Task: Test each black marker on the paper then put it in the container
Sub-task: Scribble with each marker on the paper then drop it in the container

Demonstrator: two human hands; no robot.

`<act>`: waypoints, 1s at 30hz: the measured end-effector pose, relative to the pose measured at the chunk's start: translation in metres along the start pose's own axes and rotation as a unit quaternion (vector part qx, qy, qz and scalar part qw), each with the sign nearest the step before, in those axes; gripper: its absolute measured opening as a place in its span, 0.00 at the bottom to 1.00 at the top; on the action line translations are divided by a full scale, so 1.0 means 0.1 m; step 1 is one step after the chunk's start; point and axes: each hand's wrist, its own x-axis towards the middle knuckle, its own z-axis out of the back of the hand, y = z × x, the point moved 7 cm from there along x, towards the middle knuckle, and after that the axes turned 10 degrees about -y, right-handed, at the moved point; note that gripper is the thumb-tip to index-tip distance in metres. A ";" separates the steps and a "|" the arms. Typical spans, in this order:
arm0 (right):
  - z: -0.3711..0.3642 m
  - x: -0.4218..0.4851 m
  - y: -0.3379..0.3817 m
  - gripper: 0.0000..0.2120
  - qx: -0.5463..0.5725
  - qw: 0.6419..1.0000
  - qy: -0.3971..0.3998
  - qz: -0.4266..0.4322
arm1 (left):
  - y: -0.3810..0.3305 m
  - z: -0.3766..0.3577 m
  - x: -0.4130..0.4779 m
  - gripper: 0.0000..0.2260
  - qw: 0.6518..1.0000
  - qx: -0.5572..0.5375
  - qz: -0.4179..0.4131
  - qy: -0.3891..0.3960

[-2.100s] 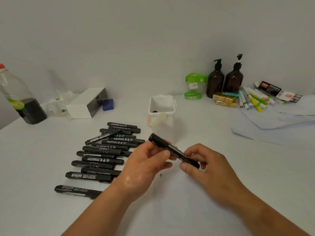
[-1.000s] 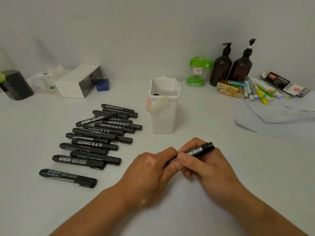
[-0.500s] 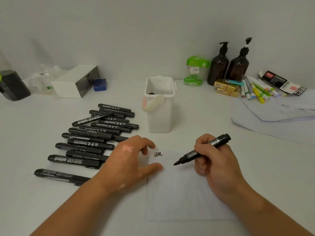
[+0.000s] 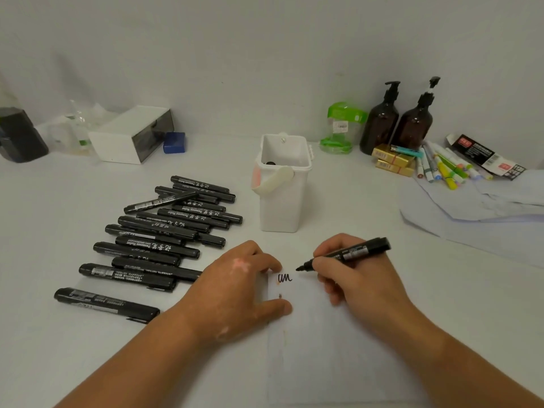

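My right hand (image 4: 357,278) grips an uncapped black marker (image 4: 353,252), its tip pointing left just above the white paper (image 4: 323,348), close to a black squiggle (image 4: 285,278). My left hand (image 4: 244,290) rests palm down on the paper's left edge, fingers curled; whether the cap is inside it is hidden. Several capped black markers (image 4: 164,237) lie in a pile at the left. A white container (image 4: 282,187) with a cream handle stands beyond the paper, something dark showing inside it.
Two brown pump bottles (image 4: 397,119), a green-lidded jar (image 4: 341,128), gold boxes and coloured pens (image 4: 441,166) sit at the back right. Loose paper sheets (image 4: 485,213) lie at the right. A white box (image 4: 132,134) and a dark bottle (image 4: 17,136) stand at the back left.
The marker was uncapped with both hands. My left hand then settled on the paper, and my right hand brought the tip up and left toward the squiggle.
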 end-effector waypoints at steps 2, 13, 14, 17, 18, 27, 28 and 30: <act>0.00 0.00 -0.08 0.07 -0.040 0.999 -0.016 0.008 | 0.00 0.00 0.00 0.26 1.000 -0.001 0.000 0.000; -0.03 0.03 -0.11 0.06 -0.133 0.989 -0.017 0.055 | 0.01 -0.01 0.01 0.22 1.000 0.005 0.009 0.014; -0.04 0.02 -0.11 0.05 -0.138 0.989 -0.017 0.059 | 0.01 -0.01 0.01 0.22 1.000 0.007 0.009 0.014; -0.05 0.01 -0.10 0.06 -0.144 0.988 -0.009 0.062 | 0.02 -0.02 0.01 0.23 1.000 0.009 0.012 0.016; -0.06 0.01 -0.10 0.07 -0.144 0.988 -0.003 0.062 | 0.02 -0.02 0.01 0.23 1.000 0.009 0.012 0.016; -0.04 0.02 -0.11 0.05 -0.148 0.987 -0.019 0.057 | 0.02 -0.02 0.01 0.23 1.000 0.013 0.009 0.019; -0.05 0.02 -0.11 0.06 -0.150 0.987 -0.014 0.056 | 0.02 -0.02 0.01 0.23 1.000 0.013 0.010 0.020; -0.05 0.02 -0.11 0.06 -0.153 0.986 -0.016 0.057 | 0.02 -0.01 0.01 0.23 1.000 0.012 0.011 0.019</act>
